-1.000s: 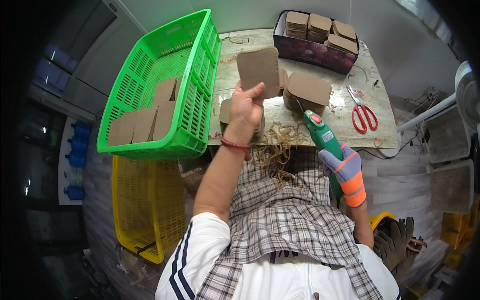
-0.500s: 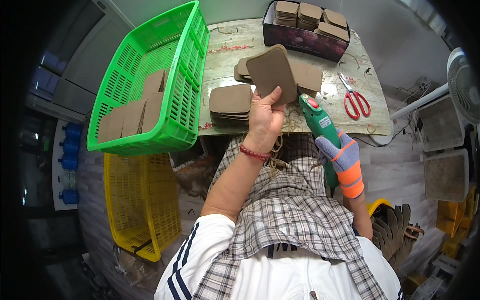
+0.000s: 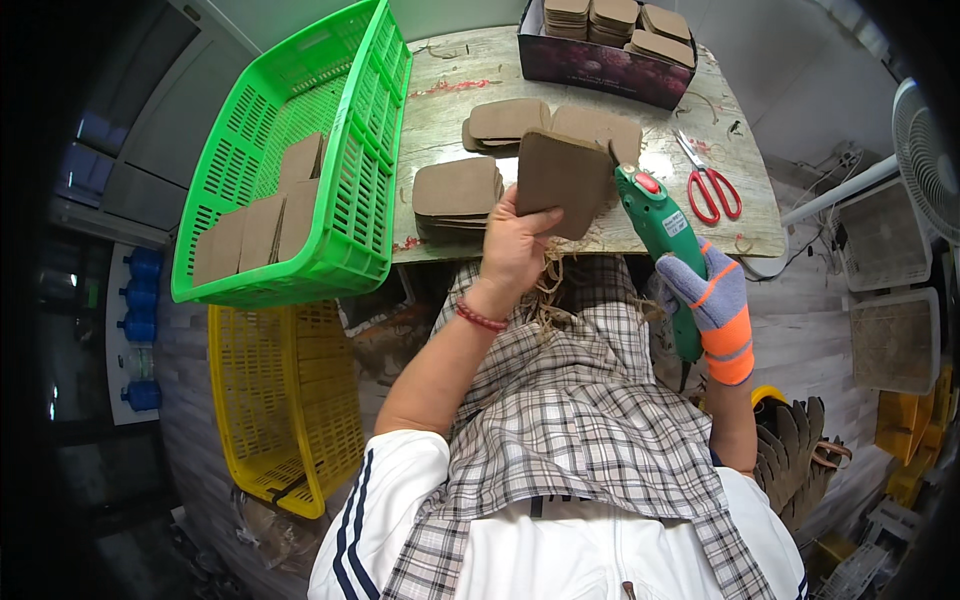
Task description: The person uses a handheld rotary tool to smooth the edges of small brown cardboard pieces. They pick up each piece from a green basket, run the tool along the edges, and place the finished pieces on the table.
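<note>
My bare left hand point(image 3: 520, 240), with a red bead bracelet at the wrist, pinches the lower left edge of a brown rounded-square pad point(image 3: 565, 180). The pad is held tilted above the front of the table. A grey and orange glove covers my right hand point(image 3: 708, 290), which is wrapped round a green handheld power tool point(image 3: 660, 220) with a red button. The tool's thin dark tip is at the pad's upper right edge; whether it touches cannot be made out. Stacks of similar pads point(image 3: 458, 190) lie left of the held pad and behind it.
A green plastic crate point(image 3: 350, 180) with several pads stands at the left, above a yellow crate point(image 3: 285, 400). A dark box point(image 3: 600, 72) of stacked pads sits at the back. Red-handled scissors point(image 3: 712, 190) lie at the right. A white fan point(image 3: 915, 150) stands beyond the table.
My left hand has lowered the pad and turned it. My right hand has shifted right with the power tool, its tip now higher along the pad's edge.
</note>
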### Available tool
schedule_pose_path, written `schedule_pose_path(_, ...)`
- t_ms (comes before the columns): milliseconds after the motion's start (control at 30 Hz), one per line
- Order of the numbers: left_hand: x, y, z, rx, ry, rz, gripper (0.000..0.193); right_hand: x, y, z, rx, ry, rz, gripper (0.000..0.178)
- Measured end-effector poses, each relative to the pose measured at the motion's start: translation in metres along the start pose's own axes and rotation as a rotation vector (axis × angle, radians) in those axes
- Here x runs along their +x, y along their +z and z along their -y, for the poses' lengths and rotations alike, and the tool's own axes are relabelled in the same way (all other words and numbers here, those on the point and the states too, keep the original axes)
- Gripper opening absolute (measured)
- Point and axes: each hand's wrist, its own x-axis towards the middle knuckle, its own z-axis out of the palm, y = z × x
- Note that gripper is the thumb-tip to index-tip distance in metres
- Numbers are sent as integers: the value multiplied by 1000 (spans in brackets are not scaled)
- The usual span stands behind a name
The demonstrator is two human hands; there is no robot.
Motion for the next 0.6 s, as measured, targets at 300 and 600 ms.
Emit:
schedule_pose_path(300,19,-26,-77,504,-174,200,38,-10,-4,8,-164,31,101,34)
schedule_pose_path(600,0,-35,-68,587,-461,180,44,-2,7,-3,-255,-65,117,36)
